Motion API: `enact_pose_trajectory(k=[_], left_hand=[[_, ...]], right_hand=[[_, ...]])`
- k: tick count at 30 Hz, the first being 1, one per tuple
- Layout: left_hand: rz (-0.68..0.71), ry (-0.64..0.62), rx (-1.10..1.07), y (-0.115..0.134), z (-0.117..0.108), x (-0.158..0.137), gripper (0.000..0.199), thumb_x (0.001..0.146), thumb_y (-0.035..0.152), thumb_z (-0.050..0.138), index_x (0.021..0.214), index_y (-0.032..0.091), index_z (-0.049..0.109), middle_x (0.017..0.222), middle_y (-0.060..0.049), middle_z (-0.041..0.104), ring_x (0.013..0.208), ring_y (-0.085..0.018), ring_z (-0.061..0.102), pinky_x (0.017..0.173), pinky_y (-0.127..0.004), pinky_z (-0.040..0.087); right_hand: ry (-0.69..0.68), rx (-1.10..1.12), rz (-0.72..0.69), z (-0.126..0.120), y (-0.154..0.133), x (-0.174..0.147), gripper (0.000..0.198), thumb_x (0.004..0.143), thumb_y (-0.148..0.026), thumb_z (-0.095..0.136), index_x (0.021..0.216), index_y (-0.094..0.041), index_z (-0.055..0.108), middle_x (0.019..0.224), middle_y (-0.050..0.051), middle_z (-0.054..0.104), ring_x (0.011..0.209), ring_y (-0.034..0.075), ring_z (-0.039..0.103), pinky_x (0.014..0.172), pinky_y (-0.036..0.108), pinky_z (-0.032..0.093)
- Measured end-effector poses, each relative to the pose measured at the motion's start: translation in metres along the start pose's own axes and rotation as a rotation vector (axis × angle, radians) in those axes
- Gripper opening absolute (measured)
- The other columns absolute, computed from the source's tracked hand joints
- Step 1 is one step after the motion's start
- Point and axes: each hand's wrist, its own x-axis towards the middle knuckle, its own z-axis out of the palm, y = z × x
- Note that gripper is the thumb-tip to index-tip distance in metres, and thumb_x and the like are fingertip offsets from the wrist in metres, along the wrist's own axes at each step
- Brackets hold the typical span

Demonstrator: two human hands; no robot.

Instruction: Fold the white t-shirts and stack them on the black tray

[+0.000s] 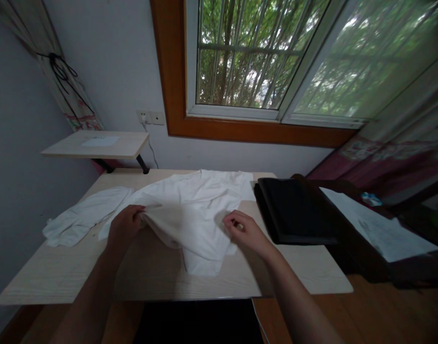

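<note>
White shirt [204,205] spread mid-frame on the pale wooden table [304,272], lower edge lifted at center left. Left hand [124,223], left of center: fingers clamped on the shirt's edge, cloth drawn taut from them. Right hand [246,231], right of center: fingers curled at the shirt's side; cannot tell whether they grip cloth. Second white garment [86,212] lies bunched at left; black flat case [293,210] at right, just beside the shirt.

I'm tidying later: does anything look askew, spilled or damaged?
Nothing looks spilled or damaged. The shirt lies askew and rumpled on the table, but the left hand holds part of it up, so that hardly seems odd. The cloth at its left is crumpled.
</note>
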Motion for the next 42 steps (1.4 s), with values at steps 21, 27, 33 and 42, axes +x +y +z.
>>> enact_pose_trajectory(k=[21,27,33,42], left_hand=[[0.026,-0.310,0.423,-0.009,-0.004,-0.014,0.030,0.093,0.030,0.042,0.088,0.022,0.070,0.087,-0.010,0.071,0.085,-0.027,0.066,0.078,-0.037,0.049],[0.035,-0.221,0.574,0.007,-0.017,-0.012,0.033,0.093,0.031,0.043,0.103,0.022,0.072,0.100,-0.014,0.070,0.095,-0.033,0.064,0.076,-0.042,0.051],[0.321,-0.338,0.394,0.035,0.027,0.014,0.038,0.096,0.029,0.046,0.124,0.016,0.069,0.128,-0.017,0.067,0.122,-0.030,0.059,0.110,-0.047,0.041],[0.287,-0.354,0.293,0.041,0.082,0.005,0.053,0.102,0.044,0.039,0.151,0.024,0.047,0.164,-0.008,0.037,0.153,-0.033,0.029,0.123,-0.058,0.025]], right_hand=[[-0.546,0.251,0.233,0.035,-0.001,-0.010,0.031,0.097,-0.041,0.054,0.113,-0.021,0.071,0.088,0.004,0.076,0.062,0.016,0.071,0.054,0.023,0.050],[-0.004,-0.028,0.068,0.026,0.023,0.008,0.026,0.098,-0.034,0.052,0.104,-0.021,0.074,0.099,0.008,0.075,0.094,0.022,0.071,0.086,0.036,0.056],[0.114,-0.425,-0.140,0.029,0.055,0.031,0.037,0.097,-0.026,0.055,0.132,-0.020,0.065,0.139,0.014,0.062,0.130,0.028,0.056,0.113,0.048,0.045],[0.046,-0.824,-0.181,0.043,0.084,0.031,0.047,0.103,-0.040,0.051,0.147,-0.022,0.055,0.156,0.011,0.048,0.146,0.031,0.040,0.124,0.057,0.029]])
